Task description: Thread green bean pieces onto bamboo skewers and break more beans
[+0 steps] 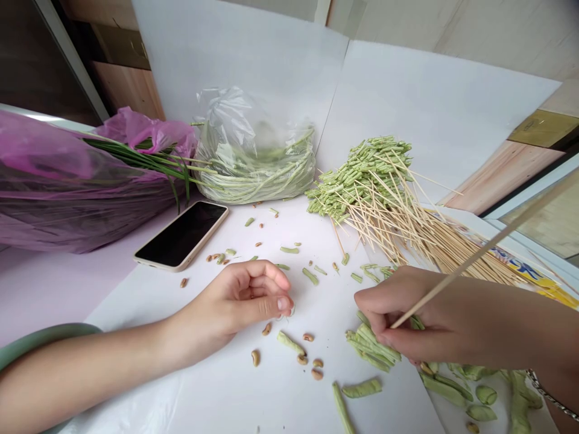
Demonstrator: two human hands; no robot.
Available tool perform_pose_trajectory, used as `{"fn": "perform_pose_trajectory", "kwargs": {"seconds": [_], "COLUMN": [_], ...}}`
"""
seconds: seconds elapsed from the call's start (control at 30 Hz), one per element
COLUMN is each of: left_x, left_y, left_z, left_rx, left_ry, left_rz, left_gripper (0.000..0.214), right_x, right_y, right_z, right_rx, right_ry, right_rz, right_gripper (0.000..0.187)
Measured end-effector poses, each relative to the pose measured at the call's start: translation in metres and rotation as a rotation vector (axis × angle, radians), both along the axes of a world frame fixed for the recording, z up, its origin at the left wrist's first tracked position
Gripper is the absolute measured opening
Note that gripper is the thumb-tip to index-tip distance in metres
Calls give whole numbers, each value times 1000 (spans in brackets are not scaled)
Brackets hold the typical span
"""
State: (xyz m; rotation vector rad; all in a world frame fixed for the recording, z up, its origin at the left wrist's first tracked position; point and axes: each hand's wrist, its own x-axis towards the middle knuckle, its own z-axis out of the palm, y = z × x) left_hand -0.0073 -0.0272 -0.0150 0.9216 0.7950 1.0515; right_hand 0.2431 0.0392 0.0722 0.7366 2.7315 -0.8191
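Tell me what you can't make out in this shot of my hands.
Head view, left hand: whether it pinches anything; its own curl hides that.
Head view, skewer: tip hidden inside right hand; far end cut by the right edge.
Head view, purple bag: most contents veiled by tinted film, cut by the left edge.

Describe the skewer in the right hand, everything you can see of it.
The skewer is a thin, straight, pale wooden stick, bare along its visible length. The right hand pinches its lower end; from there it slants up and right to the picture's edge. Its tip sits by the cut bean pieces; contact there is unclear.
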Motion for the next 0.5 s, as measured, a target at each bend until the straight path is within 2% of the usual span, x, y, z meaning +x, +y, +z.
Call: {"fn": "perform_pose_trajectory", "kwargs": {"seconds": [0.1, 0.23, 0.33, 0.5], "left_x": [0, 0, 0, 0], "left_y": [0, 0, 1, 0], "left_z": [1, 2, 1, -2], "left_rx": [-8, -4, 3, -30], "left_ry": [6, 20, 34, 121], "left_rz": [6, 3, -5, -30], "left_gripper": [18, 19, 18, 21], "right_x": [4, 7, 1, -16], "right_y": [9, 22, 27, 29], "right_z": [-2, -7, -15, -37], "right_rx": [-218, -552, -629, -737], "right_ry": [80, 343, 529, 754], "right_rz": [-72, -265, -313, -285], "right_gripper": [20, 13, 19, 15]}}
